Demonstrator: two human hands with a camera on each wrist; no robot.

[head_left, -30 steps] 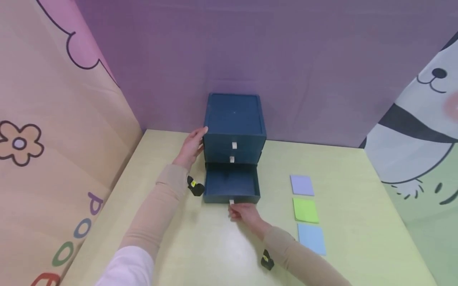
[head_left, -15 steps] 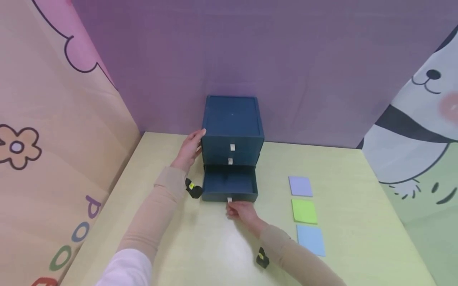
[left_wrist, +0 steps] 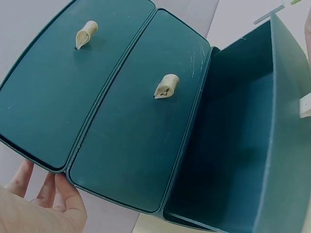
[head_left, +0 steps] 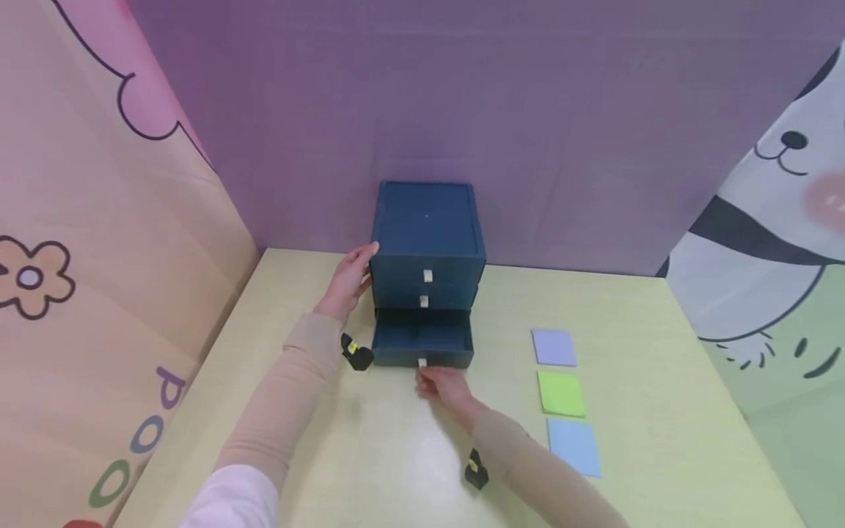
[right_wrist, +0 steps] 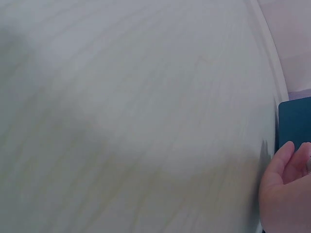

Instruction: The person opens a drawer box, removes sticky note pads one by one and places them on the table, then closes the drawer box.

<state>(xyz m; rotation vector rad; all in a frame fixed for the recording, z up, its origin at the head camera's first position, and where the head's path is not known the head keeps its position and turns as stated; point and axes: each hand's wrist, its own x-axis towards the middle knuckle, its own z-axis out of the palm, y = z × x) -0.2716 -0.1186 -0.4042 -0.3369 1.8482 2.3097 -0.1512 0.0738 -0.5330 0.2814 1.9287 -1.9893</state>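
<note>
A dark blue drawer cabinet [head_left: 428, 220] with three stacked drawers stands against the back wall. Its bottom drawer [head_left: 422, 337] is partly out, and no items show inside; the upper two are closed. My left hand [head_left: 345, 282] rests against the cabinet's left side, fingertips at the front corner; in the left wrist view its fingers [left_wrist: 48, 191] lie along the cabinet's side. With thumb and fingers my right hand [head_left: 447, 387] pinches the bottom drawer's small pale pull tab [head_left: 422, 362]. At the right edge of the right wrist view, its fingers [right_wrist: 279, 162] stand before the drawer front.
Right of the cabinet, a purple note pad [head_left: 554, 347], a green note pad [head_left: 561, 394] and a blue note pad [head_left: 573, 447] lie in a column on the pale wooden table [head_left: 647, 411]. A purple curtain [head_left: 528, 132] hangs behind, with printed cloths on both sides.
The bottom drawer has slid further into the cabinet, my right hand moving forward with its tab. My left hand stays at the cabinet's side. The head view has shifted slightly.
</note>
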